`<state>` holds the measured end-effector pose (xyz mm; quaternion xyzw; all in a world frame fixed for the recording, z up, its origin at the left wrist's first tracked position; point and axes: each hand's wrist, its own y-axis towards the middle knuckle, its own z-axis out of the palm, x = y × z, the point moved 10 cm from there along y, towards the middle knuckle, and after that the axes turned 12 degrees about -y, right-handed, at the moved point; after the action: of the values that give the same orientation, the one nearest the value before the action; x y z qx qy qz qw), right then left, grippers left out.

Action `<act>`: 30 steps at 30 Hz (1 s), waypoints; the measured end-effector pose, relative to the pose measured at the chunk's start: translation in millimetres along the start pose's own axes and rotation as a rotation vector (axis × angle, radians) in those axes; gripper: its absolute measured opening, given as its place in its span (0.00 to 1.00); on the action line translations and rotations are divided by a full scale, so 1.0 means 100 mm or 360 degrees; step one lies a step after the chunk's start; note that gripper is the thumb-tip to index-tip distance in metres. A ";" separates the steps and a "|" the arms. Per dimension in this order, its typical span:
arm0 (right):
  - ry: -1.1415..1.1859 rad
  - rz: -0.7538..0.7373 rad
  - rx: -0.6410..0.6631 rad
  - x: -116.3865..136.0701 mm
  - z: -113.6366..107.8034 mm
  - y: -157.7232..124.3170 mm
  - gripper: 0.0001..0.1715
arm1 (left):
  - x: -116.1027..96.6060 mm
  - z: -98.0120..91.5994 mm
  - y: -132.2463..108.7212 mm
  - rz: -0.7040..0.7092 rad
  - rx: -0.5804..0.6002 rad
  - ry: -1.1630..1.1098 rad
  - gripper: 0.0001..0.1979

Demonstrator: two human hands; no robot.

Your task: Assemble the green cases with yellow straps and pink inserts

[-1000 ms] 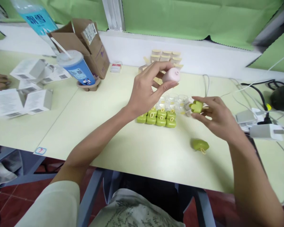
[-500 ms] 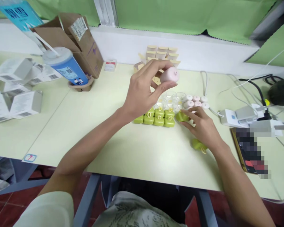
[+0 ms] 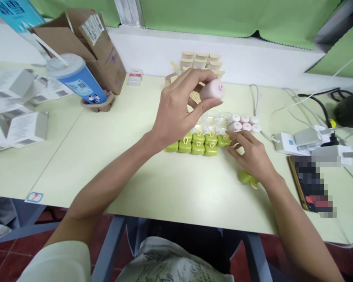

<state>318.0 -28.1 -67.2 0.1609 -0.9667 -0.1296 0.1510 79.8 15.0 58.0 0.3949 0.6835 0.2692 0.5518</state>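
Note:
My left hand (image 3: 179,105) pinches a pale pink rounded cylinder (image 3: 212,90) with a small nub on its end, raised above the table. With thumb and fingertips, my right hand (image 3: 248,152) grips the edge of a green cap (image 3: 222,140) with a yellow loop, at the right end of the back row. More green caps (image 3: 198,148) stand in two rows beside it. Another green cap (image 3: 247,178) lies tilted, partly under my right wrist. Behind are clear cups (image 3: 212,121) and several pale pink and white cylinders (image 3: 246,126) in rows.
Open cream cartons (image 3: 200,62) stand against the wall. At left are white boxes (image 3: 28,127), a blue drink cup (image 3: 84,88) in a holder and a brown paper bag (image 3: 113,68). A power strip (image 3: 285,143), cables and a phone (image 3: 310,184) lie on the right.
My right hand has brought the green cap slightly left and up, against the end of the back green row. My left hand still holds the pink cylinder at nearly the same place.

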 end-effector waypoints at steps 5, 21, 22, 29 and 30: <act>0.0038 0.0330 -0.0318 -0.54 -0.44 -0.07 0.13 | 0.03 -0.01 -0.01 -0.0104 0.0026 0.0099 0.15; 0.0076 0.0676 0.0007 -1.04 -0.15 -0.10 0.21 | 0.25 0.10 -0.10 -0.0090 0.0113 0.0096 0.23; 0.0109 0.0686 -0.0002 -1.05 -0.14 -0.10 0.21 | 0.23 0.10 -0.10 -0.0080 0.0113 0.0102 0.23; 0.0243 0.0746 -0.0013 -1.13 -0.09 -0.13 0.19 | 0.21 0.14 -0.11 -0.0101 0.0112 0.0126 0.21; 0.0225 0.0749 0.0000 -1.13 -0.11 -0.14 0.19 | 0.21 0.14 -0.12 -0.0109 0.0115 0.0126 0.21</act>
<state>427.3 -3.0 -89.9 -0.0601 -0.9646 -0.0794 0.2442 88.9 25.8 33.7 0.3800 0.7272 0.2406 0.5185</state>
